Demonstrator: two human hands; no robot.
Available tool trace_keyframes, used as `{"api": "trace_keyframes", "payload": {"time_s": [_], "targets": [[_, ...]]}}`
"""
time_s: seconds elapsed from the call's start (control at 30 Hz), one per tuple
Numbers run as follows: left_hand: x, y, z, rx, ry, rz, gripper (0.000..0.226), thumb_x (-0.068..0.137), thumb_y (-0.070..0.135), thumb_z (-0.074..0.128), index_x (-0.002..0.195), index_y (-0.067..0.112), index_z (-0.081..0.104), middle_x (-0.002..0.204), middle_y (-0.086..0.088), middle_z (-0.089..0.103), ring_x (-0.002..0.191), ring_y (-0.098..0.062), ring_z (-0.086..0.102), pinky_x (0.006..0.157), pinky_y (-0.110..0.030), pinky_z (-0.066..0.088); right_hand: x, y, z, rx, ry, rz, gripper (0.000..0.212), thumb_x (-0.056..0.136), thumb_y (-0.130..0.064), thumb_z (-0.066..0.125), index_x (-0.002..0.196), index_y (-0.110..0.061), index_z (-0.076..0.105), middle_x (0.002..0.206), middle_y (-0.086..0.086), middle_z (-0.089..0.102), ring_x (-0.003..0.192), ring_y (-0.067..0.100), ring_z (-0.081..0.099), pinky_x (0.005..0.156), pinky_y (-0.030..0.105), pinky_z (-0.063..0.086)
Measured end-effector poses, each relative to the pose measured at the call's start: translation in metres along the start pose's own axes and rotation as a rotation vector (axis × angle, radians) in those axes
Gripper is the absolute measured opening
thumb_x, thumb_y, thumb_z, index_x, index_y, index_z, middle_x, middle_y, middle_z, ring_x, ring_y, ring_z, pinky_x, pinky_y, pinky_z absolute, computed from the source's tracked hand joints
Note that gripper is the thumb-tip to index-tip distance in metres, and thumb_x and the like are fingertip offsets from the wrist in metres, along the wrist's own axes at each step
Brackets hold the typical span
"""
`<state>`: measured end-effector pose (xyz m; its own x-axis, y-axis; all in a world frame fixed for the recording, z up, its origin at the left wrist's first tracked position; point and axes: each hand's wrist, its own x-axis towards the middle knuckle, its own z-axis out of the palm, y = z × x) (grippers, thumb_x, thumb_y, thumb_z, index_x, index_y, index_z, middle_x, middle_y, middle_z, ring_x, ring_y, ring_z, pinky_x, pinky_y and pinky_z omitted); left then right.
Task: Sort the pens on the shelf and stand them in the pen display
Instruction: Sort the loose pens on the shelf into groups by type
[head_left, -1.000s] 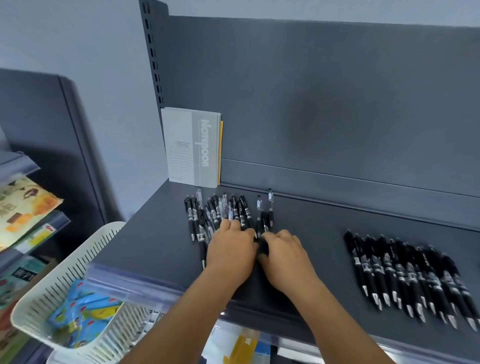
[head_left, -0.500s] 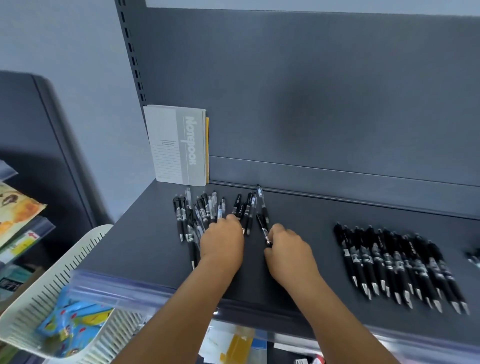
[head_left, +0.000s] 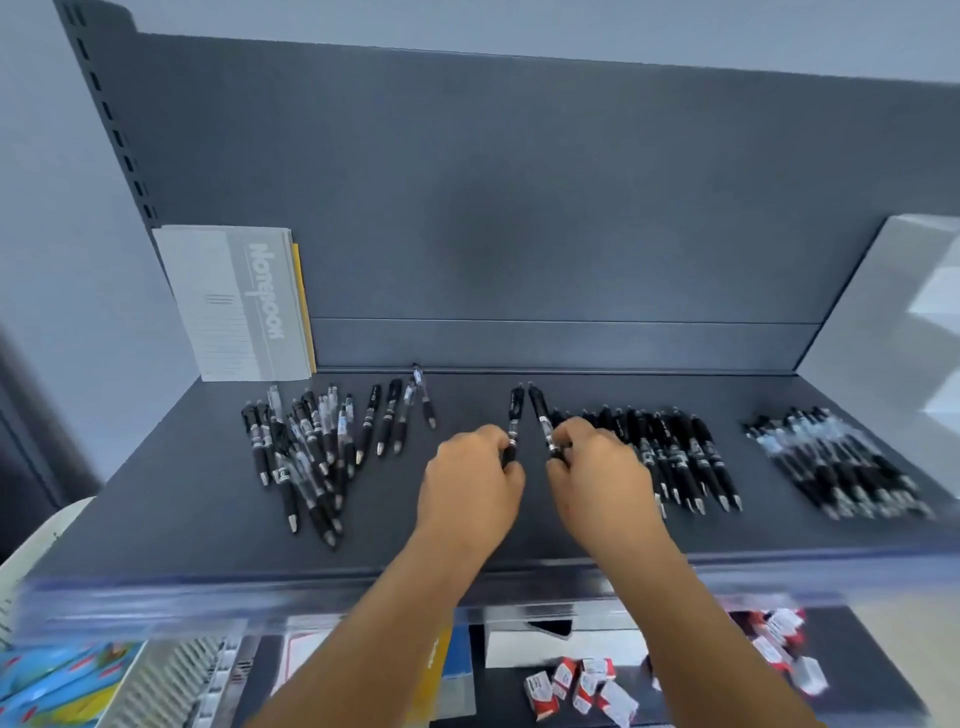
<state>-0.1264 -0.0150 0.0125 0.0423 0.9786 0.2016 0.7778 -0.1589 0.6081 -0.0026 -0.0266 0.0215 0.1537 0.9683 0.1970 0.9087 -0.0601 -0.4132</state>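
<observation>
Black pens everywhere on the shelf (head_left: 182, 509). Left hand (head_left: 470, 488) pinches one black pen (head_left: 514, 423), right hand (head_left: 597, 475) pinches another (head_left: 541, 415), both lifted w/ caps pointing away. Unsorted heap (head_left: 306, 447) sits to my left; sorted row (head_left: 670, 457) just beside my right hand, clear-barrel row (head_left: 836, 462) farther right. Sorting step, I reckon. Next: lay these two w/ the matching row, tips aligned. No pen display in view yet.

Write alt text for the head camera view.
Each hand, left hand and right hand, holds one black pen above a dark grey shelf, between a loose pen pile and a tidy pen row.
</observation>
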Motion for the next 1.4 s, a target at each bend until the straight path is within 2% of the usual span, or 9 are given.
{"api": "trace_keyframes", "payload": {"time_s": [0.17,0.3,0.43,0.63,0.73,0.9,1.1,1.23,1.4], "targets": [[0.003,0.035,0.033,-0.011,-0.077,0.033,0.022,0.088,0.022,0.055,0.108,0.022,0.064,0.098,-0.003,0.065,0.087,-0.024,0.063,0.076,-0.037,0.055,0.002,0.038,-0.015,-0.041,0.012,0.101,0.024,0.093,-0.017,0.046,0.116,-0.016,0.053,0.107,0.008,0.058,0.089,0.028,0.060,0.064,0.027,0.034],[0.013,0.054,0.056,0.042,-0.109,0.029,0.016,0.089,0.020,0.055,0.101,0.014,0.064,0.100,-0.005,0.062,0.089,-0.027,0.062,0.075,-0.036,0.054,0.010,0.058,-0.020,-0.117,-0.024,0.115,0.024,0.094,-0.013,0.045,0.117,-0.012,0.049,0.109,0.010,0.054,0.089,0.030,0.061,0.063,0.028,0.035],[0.019,0.065,0.074,0.084,-0.127,0.027,0.022,0.091,0.020,0.054,0.110,0.013,0.063,0.108,-0.007,0.060,0.092,-0.026,0.062,0.075,-0.037,0.055,0.017,0.069,-0.018,-0.166,-0.069,0.082,0.024,0.091,-0.007,0.048,0.116,-0.010,0.049,0.113,0.011,0.052,0.093,0.030,0.060,0.064,0.028,0.037],[0.022,0.068,0.086,0.172,-0.163,0.050,0.021,0.093,0.018,0.046,0.097,0.015,0.066,0.098,-0.007,0.060,0.079,-0.025,0.061,0.066,-0.036,0.053,0.026,0.085,-0.014,-0.166,-0.131,-0.015,0.015,0.091,-0.004,0.046,0.103,-0.009,0.055,0.106,0.008,0.051,0.093,0.027,0.059,0.065,0.029,0.042],[0.020,0.068,0.085,0.188,-0.125,0.065,0.024,0.095,0.019,0.043,0.102,0.016,0.066,0.102,-0.006,0.056,0.085,-0.024,0.059,0.072,-0.034,0.052,0.027,0.091,-0.014,-0.183,-0.144,-0.057,0.014,0.090,-0.004,0.047,0.099,-0.010,0.056,0.106,0.008,0.051,0.095,0.027,0.057,0.067,0.026,0.040],[0.018,0.063,0.072,0.204,-0.033,0.057,0.025,0.096,0.024,0.045,0.114,0.016,0.061,0.109,-0.005,0.055,0.102,-0.022,0.053,0.080,-0.035,0.051,0.028,0.080,-0.021,-0.181,-0.127,-0.190,0.024,0.094,-0.014,0.046,0.117,-0.013,0.053,0.123,0.006,0.048,0.112,0.024,0.047,0.088,0.027,0.040],[0.011,0.037,0.041,0.274,-0.016,-0.003,0.047,0.097,0.030,0.045,0.142,0.019,0.038,0.138,0.000,0.046,0.129,-0.019,0.036,0.098,-0.034,0.043,0.030,0.047,-0.010,-0.093,-0.161,-0.393,0.051,0.099,-0.027,0.040,0.146,-0.013,0.029,0.150,0.002,0.033,0.139,0.018,0.025,0.113,0.025,0.020],[0.008,0.002,0.013,0.294,-0.006,-0.056,0.056,0.097,0.030,0.047,0.148,0.018,0.027,0.148,0.002,0.037,0.138,-0.016,0.027,0.108,-0.028,0.032,0.030,0.014,0.010,-0.081,-0.201,-0.468,0.054,0.099,-0.029,0.043,0.148,-0.013,0.027,0.153,0.001,0.030,0.143,0.017,0.020,0.116,0.028,0.015],[0.009,-0.040,-0.021,0.343,0.004,-0.115,0.056,0.096,0.027,0.048,0.147,0.014,0.029,0.147,0.000,0.038,0.137,-0.018,0.029,0.109,-0.026,0.027,0.028,-0.028,0.035,-0.072,-0.249,-0.482,0.054,0.099,-0.031,0.042,0.147,-0.015,0.027,0.153,-0.002,0.028,0.144,0.017,0.018,0.117,0.029,0.015]]}}
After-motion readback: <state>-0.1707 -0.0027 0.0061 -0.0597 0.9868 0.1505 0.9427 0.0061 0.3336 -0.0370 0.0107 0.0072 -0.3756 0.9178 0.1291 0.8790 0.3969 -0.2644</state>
